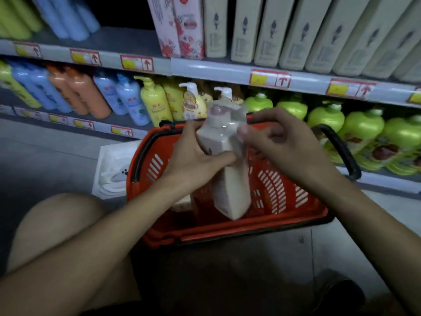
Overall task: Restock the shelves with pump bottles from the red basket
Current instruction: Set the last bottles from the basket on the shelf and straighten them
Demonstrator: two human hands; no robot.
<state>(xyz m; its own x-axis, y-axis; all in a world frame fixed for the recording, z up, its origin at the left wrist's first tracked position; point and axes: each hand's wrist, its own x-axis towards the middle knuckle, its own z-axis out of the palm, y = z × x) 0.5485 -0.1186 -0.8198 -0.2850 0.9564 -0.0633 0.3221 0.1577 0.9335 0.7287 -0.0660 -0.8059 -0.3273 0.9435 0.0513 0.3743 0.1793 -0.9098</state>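
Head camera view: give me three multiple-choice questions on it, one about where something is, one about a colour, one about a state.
1. Where is the cream pump bottle?
A. held above the red basket
B. on the top shelf
C. on the floor

2. What colour are the round jugs on the low shelf at right?
A. blue
B. green
C. orange

3. What is the left hand doing?
A. hanging idle
B. gripping the bottle
C. holding the basket handle

Key: 1 A, the basket shows beneath it; 2 B, bright green bodies; 3 B, fingers wrap its body, while the right hand pinches its clear wrap.
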